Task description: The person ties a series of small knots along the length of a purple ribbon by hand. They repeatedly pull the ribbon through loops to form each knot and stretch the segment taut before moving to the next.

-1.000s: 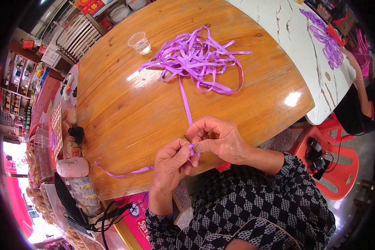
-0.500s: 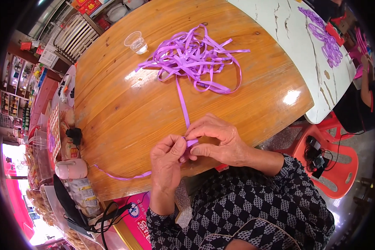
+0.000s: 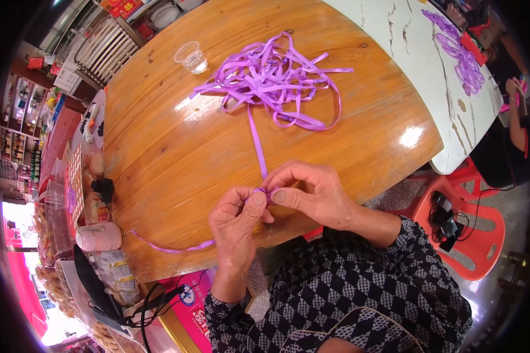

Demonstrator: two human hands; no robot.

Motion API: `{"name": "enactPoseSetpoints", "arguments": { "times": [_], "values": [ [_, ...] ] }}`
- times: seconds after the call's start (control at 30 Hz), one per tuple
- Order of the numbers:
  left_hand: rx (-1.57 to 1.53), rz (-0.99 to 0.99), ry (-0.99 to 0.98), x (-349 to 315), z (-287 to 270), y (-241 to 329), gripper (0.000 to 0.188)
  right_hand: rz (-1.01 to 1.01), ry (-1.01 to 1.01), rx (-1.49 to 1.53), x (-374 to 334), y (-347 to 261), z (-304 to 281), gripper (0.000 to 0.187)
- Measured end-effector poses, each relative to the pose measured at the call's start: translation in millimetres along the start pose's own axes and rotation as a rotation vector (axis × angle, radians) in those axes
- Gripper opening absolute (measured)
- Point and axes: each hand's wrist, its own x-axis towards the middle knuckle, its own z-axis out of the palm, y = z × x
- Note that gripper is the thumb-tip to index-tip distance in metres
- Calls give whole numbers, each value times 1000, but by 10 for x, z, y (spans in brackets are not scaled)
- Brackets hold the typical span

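Since a second ago, our hands have barely shifted on the purple ribbon, whose loose tail has slid a little along the bench edge.

We pinch the ribbon (image 3: pixel 257 144) between thumb and fingers of both the left hand (image 3: pixel 237 220) and the right hand (image 3: pixel 309 194), the fingertips touching at a small fold. Beyond our hands the strip runs up the wooden bench (image 3: pixel 159 147) to a tangled pile, a clear plastic cup (image 3: pixel 191 57) beyond it to the left. The tail trails left of our left hand.
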Motion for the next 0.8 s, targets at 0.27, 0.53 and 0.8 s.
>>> {"name": "enactPoseSetpoints", "arguments": {
  "times": [0.27, 0.53, 0.8],
  "values": [
    [34, 8, -37, 5, 9, 30, 21, -8, -52, -23, 35, 34, -61, 8],
    [223, 288, 110, 82, 12, 186, 32, -21, -78, 32, 95, 45, -145, 12],
    [214, 510, 269, -47, -139, 379, 30, -116, -86, -270, 41, 16, -142, 16]
  ]
}}
